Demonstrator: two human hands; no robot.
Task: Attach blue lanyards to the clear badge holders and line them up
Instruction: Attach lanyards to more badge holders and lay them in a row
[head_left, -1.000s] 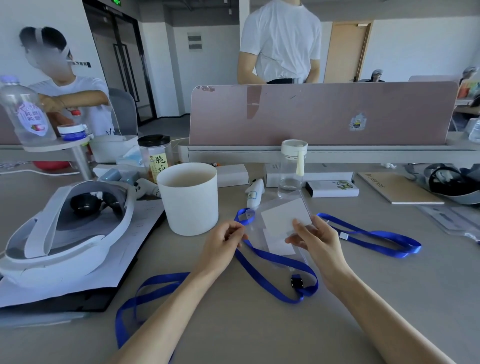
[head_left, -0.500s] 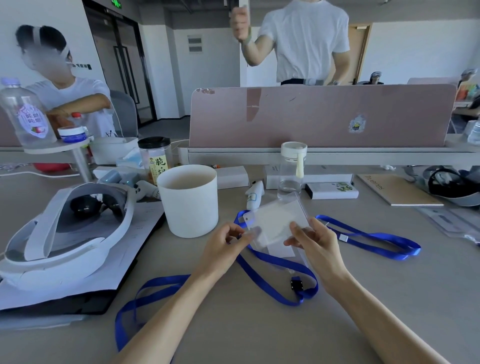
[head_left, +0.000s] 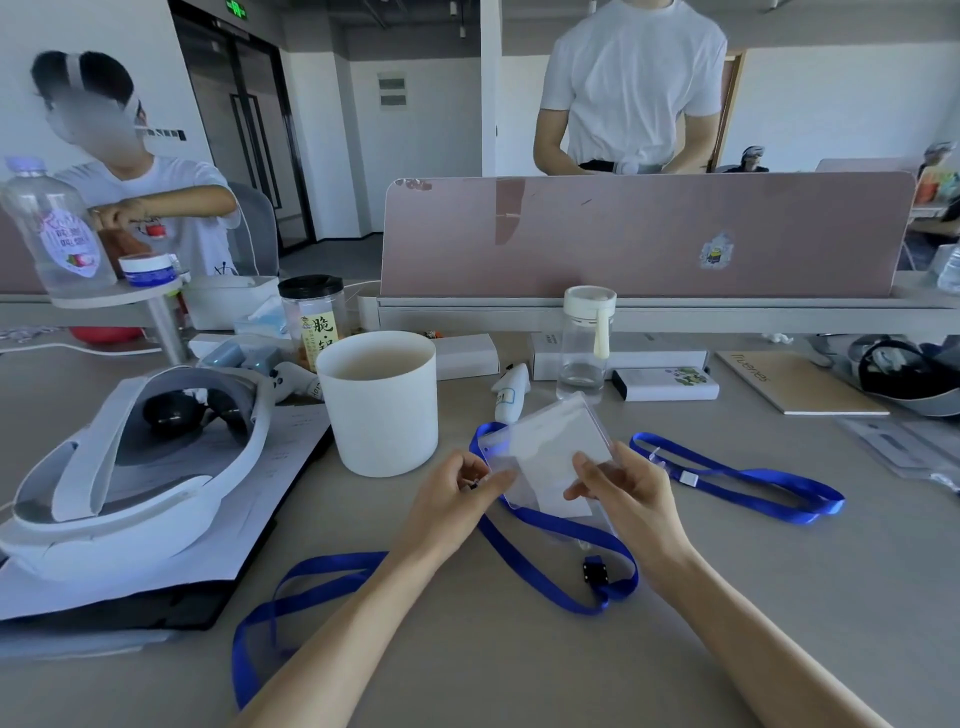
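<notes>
A clear badge holder with a white card inside is held tilted above the desk. My right hand grips its right lower edge. My left hand pinches its left corner, where the lanyard's clip is mostly hidden by my fingers. A blue lanyard runs under my hands and loops around a black buckle, trailing toward the near left. A second blue lanyard lies flat to the right. Another clear holder lies partly hidden under the raised one.
A white round tub stands just left of my hands. A white headset rests on papers at left. A clear bottle, small boxes and a notebook sit behind. Two people are beyond the pink divider.
The badge holder has been lifted and tilted up toward the left, and both hands moved closer together on it. The person behind the divider lowered an arm.
</notes>
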